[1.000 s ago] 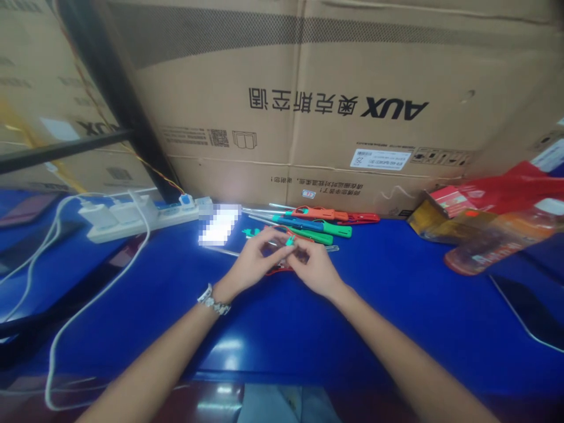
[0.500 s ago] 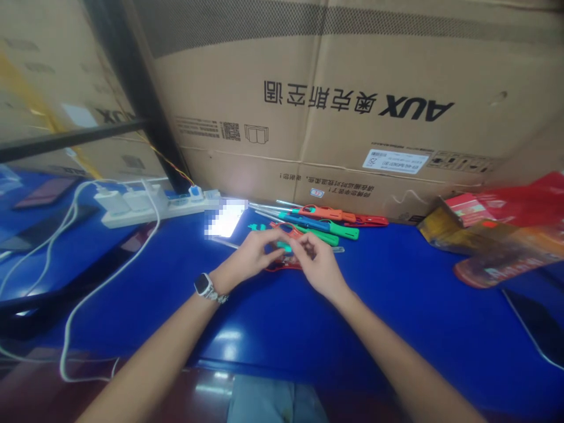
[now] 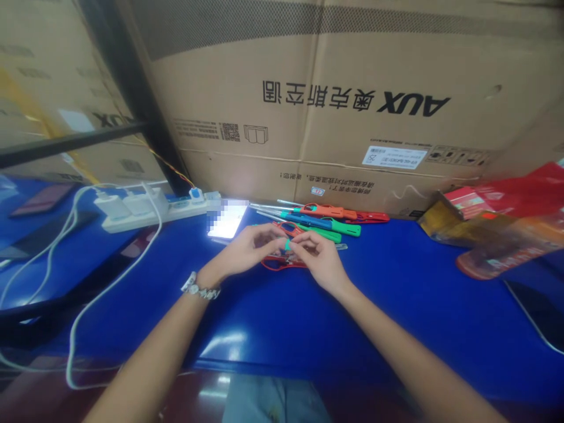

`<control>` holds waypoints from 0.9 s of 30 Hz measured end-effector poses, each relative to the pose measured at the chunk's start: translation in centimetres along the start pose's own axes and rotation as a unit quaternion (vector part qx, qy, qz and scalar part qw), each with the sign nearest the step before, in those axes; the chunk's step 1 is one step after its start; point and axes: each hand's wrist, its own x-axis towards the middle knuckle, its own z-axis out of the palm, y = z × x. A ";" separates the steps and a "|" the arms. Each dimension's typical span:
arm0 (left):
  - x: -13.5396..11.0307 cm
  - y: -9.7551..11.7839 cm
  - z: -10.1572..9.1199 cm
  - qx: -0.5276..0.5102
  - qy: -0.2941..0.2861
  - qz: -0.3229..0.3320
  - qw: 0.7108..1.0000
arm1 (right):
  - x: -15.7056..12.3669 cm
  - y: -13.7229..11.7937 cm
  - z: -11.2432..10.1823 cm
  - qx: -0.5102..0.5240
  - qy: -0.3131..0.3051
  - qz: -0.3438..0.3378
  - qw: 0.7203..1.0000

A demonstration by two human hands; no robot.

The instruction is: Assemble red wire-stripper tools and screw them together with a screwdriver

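Note:
A small teal-green plastic piece (image 3: pixel 288 244) is pinched between the fingertips of my left hand (image 3: pixel 247 251) and my right hand (image 3: pixel 324 261), which almost meet. Both hands are closed on it; its exact kind is too small to make out. Just beneath the fingers lies a red plastic casing (image 3: pixel 277 263), partly covered by them. Behind my hands, several long-nosed gas lighters lie in a bunch on the blue table: an orange one (image 3: pixel 324 210), a blue-and-green one (image 3: pixel 314 221) and a green one (image 3: pixel 328 235), their metal tubes pointing left.
A lit phone screen (image 3: pixel 228 220) lies left of the lighters. Beyond it, a white power strip (image 3: pixel 176 208) holds plugs, with a white cable (image 3: pixel 108 296) looping forward. A large cardboard box (image 3: pixel 343 129) stands behind. Red and amber packaging (image 3: pixel 497 235) and a dark tablet-like device (image 3: pixel 535 311) are at right.
My left hand has shifted slightly left and its wrist has turned. The teal-green piece now shows more plainly between my fingertips. Small teal parts beyond my left hand are now covered.

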 end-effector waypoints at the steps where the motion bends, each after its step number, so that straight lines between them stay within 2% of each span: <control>1: 0.0 -0.1 -0.1 -0.010 0.008 -0.006 1.000 | -0.2 0.0 0.0 -0.017 -0.001 -0.009 1.000; 4: 0.0 -0.7 -0.8 -0.025 0.009 -0.019 0.999 | -0.8 -0.2 0.2 -0.063 -0.011 -0.031 0.997; 7: -0.4 -1.0 -1.6 -0.004 -0.018 -0.033 0.999 | -1.0 -0.1 0.3 -0.075 -0.029 -0.047 0.996; 10: -0.9 -0.8 -2.1 0.128 -0.043 -0.011 0.991 | -0.9 0.3 0.4 -0.073 -0.046 -0.043 0.995; 13: -1.3 -0.4 -2.1 0.270 -0.024 0.056 0.961 | -0.7 0.6 0.5 -0.077 -0.053 -0.031 0.995; 15: -1.3 -0.4 -2.1 0.318 -0.013 0.086 0.944 | -0.7 0.5 0.6 -0.080 -0.059 -0.031 0.995; 17: -1.3 -0.6 -2.2 0.327 -0.015 0.092 0.941 | -0.6 0.3 0.5 -0.114 -0.064 -0.045 0.990; 22: -1.2 -1.4 -2.5 0.307 -0.013 0.065 0.949 | -0.4 0.1 -1.0 -0.292 -0.050 -0.129 0.946; 27: -1.2 -2.3 -2.2 0.328 -0.011 0.067 0.942 | -0.4 1.3 -1.7 -0.373 -0.101 -0.133 0.913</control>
